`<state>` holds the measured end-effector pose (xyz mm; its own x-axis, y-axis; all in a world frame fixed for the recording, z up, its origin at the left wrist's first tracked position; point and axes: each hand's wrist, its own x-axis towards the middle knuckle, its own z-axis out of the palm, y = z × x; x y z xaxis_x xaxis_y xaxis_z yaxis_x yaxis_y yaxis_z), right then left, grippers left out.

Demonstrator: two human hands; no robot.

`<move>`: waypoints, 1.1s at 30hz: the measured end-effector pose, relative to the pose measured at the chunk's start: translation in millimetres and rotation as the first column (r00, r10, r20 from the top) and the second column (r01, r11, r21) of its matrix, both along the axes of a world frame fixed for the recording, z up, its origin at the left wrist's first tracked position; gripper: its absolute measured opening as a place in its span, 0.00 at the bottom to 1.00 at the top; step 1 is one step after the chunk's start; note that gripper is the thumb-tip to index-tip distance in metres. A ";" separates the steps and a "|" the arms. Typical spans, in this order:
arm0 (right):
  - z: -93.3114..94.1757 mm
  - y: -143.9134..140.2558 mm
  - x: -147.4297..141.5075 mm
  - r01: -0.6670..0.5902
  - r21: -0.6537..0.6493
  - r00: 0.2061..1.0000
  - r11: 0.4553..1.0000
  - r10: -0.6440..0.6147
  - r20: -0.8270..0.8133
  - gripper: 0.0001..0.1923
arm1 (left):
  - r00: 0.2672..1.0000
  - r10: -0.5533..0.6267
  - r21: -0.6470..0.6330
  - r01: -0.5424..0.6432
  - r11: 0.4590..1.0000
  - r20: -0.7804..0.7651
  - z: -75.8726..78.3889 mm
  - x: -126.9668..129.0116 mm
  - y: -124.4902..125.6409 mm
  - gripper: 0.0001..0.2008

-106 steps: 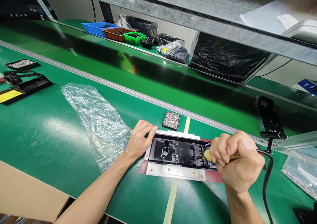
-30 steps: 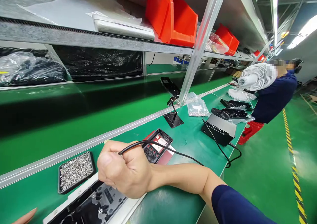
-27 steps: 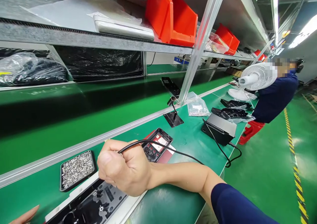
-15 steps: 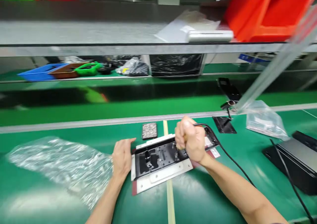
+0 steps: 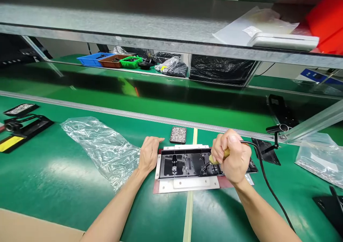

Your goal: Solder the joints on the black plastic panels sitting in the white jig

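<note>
Two hands engaged: right hand (image 5: 232,159) clenched on corded tool (image 5: 217,159), left hand (image 5: 149,154) flat, steadying black housing (image 5: 198,162). Risk: tip skids, scarring plastic, if housing shifts.

Bright, even overhead light; white glare patches on the glossy green table (image 5: 53,185); edges bend outward; sharp focus.
</note>
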<state>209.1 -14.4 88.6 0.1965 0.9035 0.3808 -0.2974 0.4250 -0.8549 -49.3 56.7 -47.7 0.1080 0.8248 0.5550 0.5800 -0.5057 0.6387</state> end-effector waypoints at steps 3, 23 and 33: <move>3.9 -2.2 1.8 0.018 -0.008 1.000 1.000 -0.018 0.016 0.21 | 1.000 -0.005 0.006 0.005 1.000 -0.002 2.5 2.8 -2.7 0.23; 30.5 -16.2 12.5 0.102 -0.029 0.992 0.994 -0.100 0.071 0.20 | 0.998 -0.040 0.026 0.039 0.999 0.041 25.0 28.1 -20.9 0.20; 30.1 -15.7 7.6 0.126 -0.049 0.991 0.991 -0.124 0.042 0.21 | 0.998 -0.045 0.035 0.043 0.998 0.054 28.2 26.8 -23.5 0.20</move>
